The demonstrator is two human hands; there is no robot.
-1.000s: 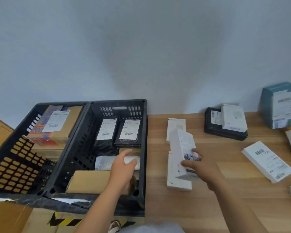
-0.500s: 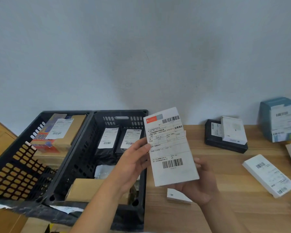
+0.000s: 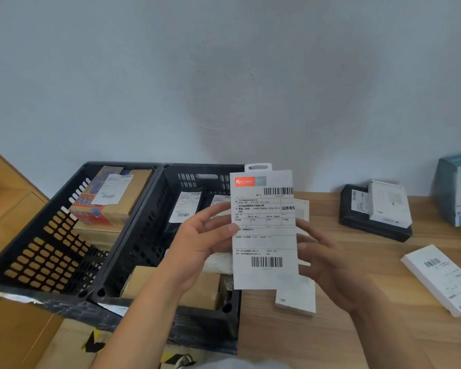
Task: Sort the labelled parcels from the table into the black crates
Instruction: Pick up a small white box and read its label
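Since half a second ago the white parcel has tipped upright and come closer to the camera, and both hands moved with it. Its long side now runs from 12 to 6 o'clock, with the hang tab at the 12 o'clock end. It is up in the air — above the edge where the right crate meets the table.

A big white label covers its front. At the top is a red patch with white letters that may start with "R", but they are too blurry to read. Beside it is a barcode, then lines of Chinese writing and a number, "12800138000". Another barcode sits near the bottom.

My left hand pinches the parcel's 9 o'clock edge, thumb on the front. My right hand is behind the 3 o'clock edge with fingers spread; I cannot tell if it grips.

Under the parcel, a flat white box lies on the table. At 3 o'clock sit a black box with a white box on it, and a white labelled box. The left crate at 9 o'clock holds a brown parcel with a label.
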